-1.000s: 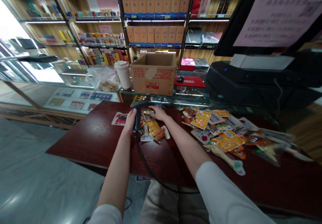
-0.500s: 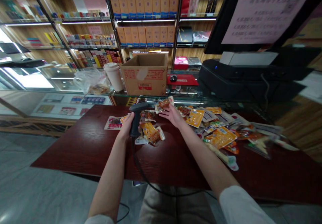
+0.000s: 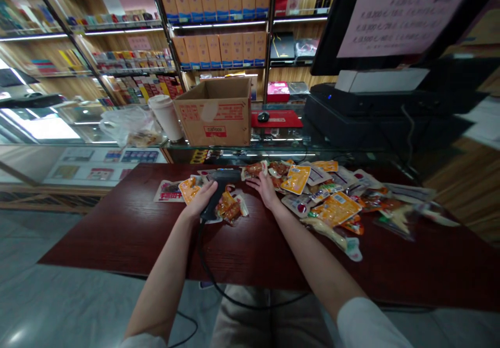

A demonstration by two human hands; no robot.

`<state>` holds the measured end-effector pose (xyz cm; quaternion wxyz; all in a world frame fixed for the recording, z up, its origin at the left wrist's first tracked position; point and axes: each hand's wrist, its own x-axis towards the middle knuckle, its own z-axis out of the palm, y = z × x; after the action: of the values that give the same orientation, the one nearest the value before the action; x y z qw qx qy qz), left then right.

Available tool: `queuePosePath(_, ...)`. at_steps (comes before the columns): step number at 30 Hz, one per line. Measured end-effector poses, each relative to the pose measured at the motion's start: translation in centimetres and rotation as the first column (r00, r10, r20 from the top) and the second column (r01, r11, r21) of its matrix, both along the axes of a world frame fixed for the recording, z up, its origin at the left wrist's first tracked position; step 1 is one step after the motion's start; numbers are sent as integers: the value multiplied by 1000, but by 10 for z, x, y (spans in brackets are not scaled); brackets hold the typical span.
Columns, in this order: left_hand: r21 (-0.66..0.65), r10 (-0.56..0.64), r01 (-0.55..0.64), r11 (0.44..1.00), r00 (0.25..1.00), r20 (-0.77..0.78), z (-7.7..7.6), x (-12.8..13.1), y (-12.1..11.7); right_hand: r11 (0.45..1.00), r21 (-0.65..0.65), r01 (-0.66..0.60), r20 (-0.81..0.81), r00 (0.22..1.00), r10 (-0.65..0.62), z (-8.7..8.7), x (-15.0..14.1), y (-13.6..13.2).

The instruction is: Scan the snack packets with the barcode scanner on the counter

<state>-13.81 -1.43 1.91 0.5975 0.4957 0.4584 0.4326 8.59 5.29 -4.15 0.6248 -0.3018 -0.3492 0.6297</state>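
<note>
A: How is the left hand [image 3: 200, 202] occupied?

B: A black scanner [image 3: 216, 199] is gripped in it, and the cable [image 3: 204, 259] is draped over the near edge of the table [image 3: 117, 238].

A: And the right hand [image 3: 266, 190]?

B: It is held partly spread, and a brown snack packet [image 3: 253, 170] is touched by its fingertips near the table's far edge. Whether the packet is pinched cannot be told.

A: Where are the other packets seen?

B: A small heap [image 3: 231, 208] is partly covered by the scanner, and a larger pile [image 3: 338, 210] is spread toward the table's right edge. Beyond the far edge, a cardboard box [image 3: 219, 121] is seen on a glass counter [image 3: 281, 142].
</note>
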Motion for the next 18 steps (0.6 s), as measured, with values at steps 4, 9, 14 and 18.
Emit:
queuePosePath(4, -26, 4, -5, 1000, 1000, -17, -1, 1, 1, 1000, -5, 8, 65, 998, -8, -1, -2, 1)
queuePosePath(9, 3, 20, -20, 1000, 1000, 12, -1, 9, -2, 999, 1, -36, 187, 982, 35, 2, -4, -3)
queuePosePath(14, 28, 23, -23, 999, 1000, 15, -4, 7, 0, 999, 24, 21, 290, 957, -27, 11, -3, -5)
queuePosePath(18, 34, 136, -136, 990, 991, -7, -3, -8, 4, 913, 383, 137, 575, 739, -352, 41, 24, -7)
